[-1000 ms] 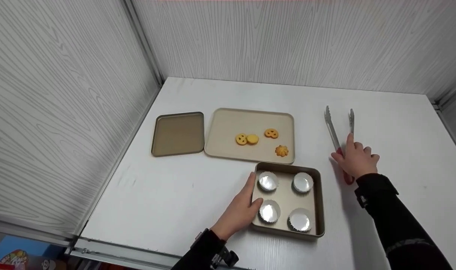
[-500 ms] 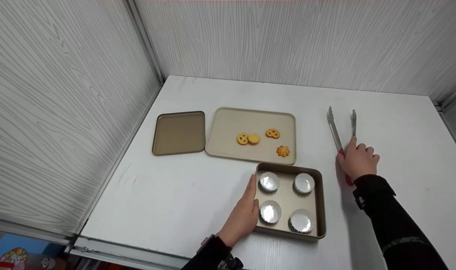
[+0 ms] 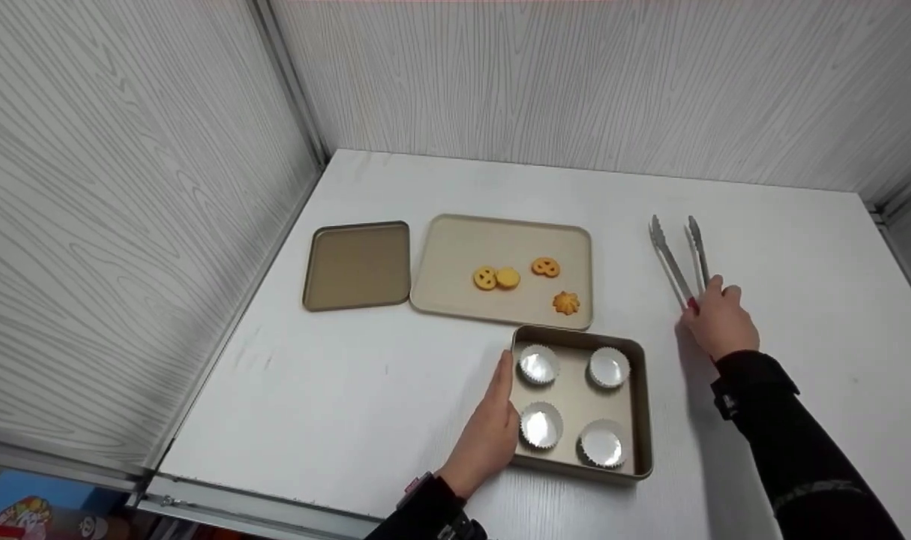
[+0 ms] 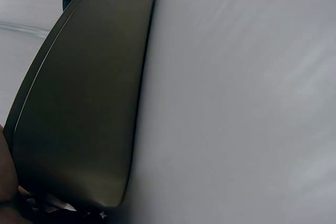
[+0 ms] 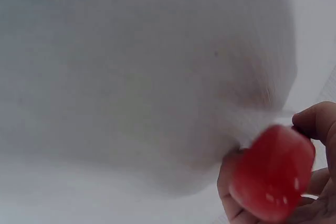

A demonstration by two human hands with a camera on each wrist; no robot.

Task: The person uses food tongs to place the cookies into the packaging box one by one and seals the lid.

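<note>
A: From the head view, your right hand (image 3: 717,324) grips the tongs (image 3: 680,261) by their near, red end, arms pointing far across the table (image 3: 335,390). They sit right of the square pan (image 3: 642,405). Your grasp is far back, so the tips could swing wide or slip.

B: And your left hand (image 3: 492,427) lies flat, fingers straight, against the pan's left wall, near the foil cups (image 3: 537,365). Push too hard and that pan may slide right, jolting the cups.

A: The left wrist view shows only the pan's dark wall (image 4: 84,103) on the table; I can't judge the fingers there.

B: In the right wrist view your fingers (image 5: 315,124) curl around the red handle end (image 5: 270,174). The frame is blurred. Those cookies (image 3: 545,266) on the far tray (image 3: 455,240) look brittle; squeeze hard and one may crack.
</note>
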